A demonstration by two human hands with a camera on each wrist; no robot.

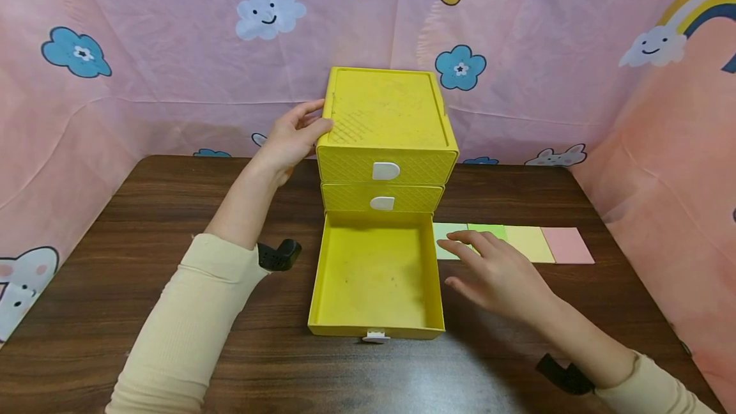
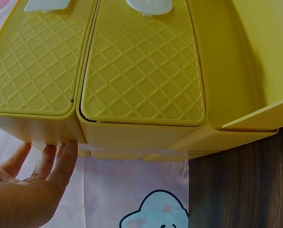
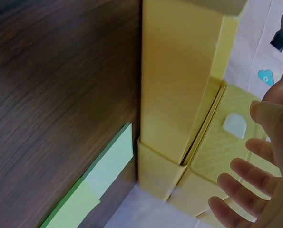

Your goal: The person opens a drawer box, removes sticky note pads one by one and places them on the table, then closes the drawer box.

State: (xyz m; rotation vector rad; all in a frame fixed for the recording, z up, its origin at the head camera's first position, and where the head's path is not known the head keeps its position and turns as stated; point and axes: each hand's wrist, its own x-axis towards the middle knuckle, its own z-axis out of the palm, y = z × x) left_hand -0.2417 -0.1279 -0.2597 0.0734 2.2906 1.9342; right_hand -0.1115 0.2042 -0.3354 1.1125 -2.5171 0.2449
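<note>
A yellow three-tier drawer unit (image 1: 382,110) stands on the table, its bottom drawer (image 1: 376,273) pulled out with nothing in it. The upper two drawers, each with a white tab handle, are closed. My left hand (image 1: 293,139) rests on the unit's left side near the top, fingers (image 2: 63,164) extended against the wall. To the right of the open drawer, my right hand (image 1: 503,273) hovers with spread, relaxed fingers, holding nothing. Behind it lies a row of sticky note pads (image 1: 529,245) in pale green, green, yellow and pink, partly covered by that hand in the head view.
The dark wood-grain table (image 1: 247,350) reaches back to a pink printed cloth (image 1: 190,37), which also hangs at both sides. A white handle (image 1: 375,337) juts from the front of the pulled-out drawer. Black straps circle both wrists.
</note>
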